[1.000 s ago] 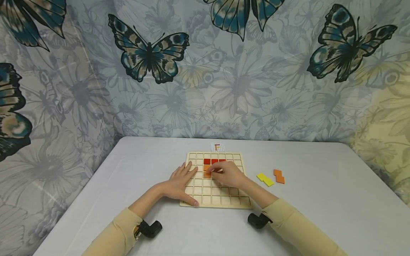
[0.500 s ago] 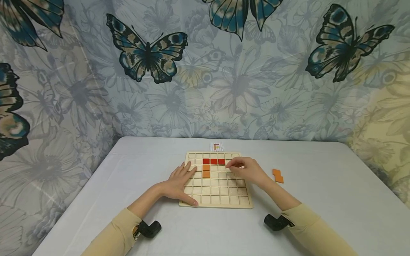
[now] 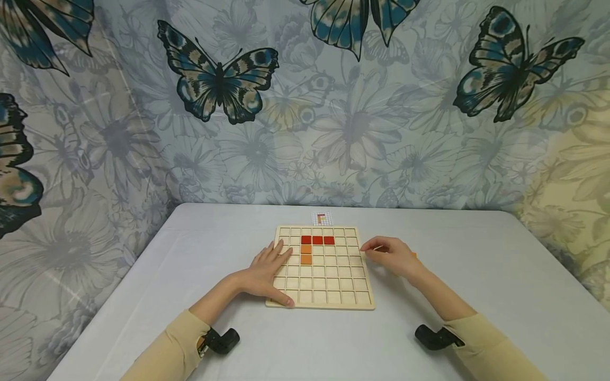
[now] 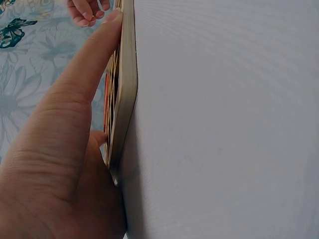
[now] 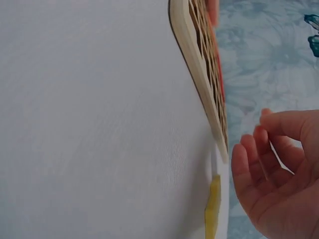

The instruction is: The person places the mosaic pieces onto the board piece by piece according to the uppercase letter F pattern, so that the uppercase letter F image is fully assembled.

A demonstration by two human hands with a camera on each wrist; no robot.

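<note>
My left hand [image 3: 268, 270] lies spread on the left side of a wooden grid board [image 3: 333, 299], its thumb at the front edge. The thumb [image 4: 75, 89] and board rim [image 4: 130, 59] fill much of the left wrist view. Three red square tiles [image 3: 317, 240] sit in a row on the board. Two orange square tiles [image 3: 306, 254] run down in a column below the leftmost red one. Just right of the board hovers my right hand [image 3: 393, 256], fingers loosely bent, nothing seen between them. Below it in the right wrist view lies a yellow tile [image 5: 213, 206].
A small printed grid card [image 3: 321, 218] lies behind the board. An orange tile [image 3: 414, 255] peeks out past my right hand, mostly covered by it. A white cloth covers the table [image 3: 214, 233], and a butterfly-patterned curtain [image 3: 295, 174] hangs behind.
My right hand has drawn away from the orange tiles, crossing rightward off the board. It now hides the yellow tiles and most of the loose orange ones. My left hand stays put.
</note>
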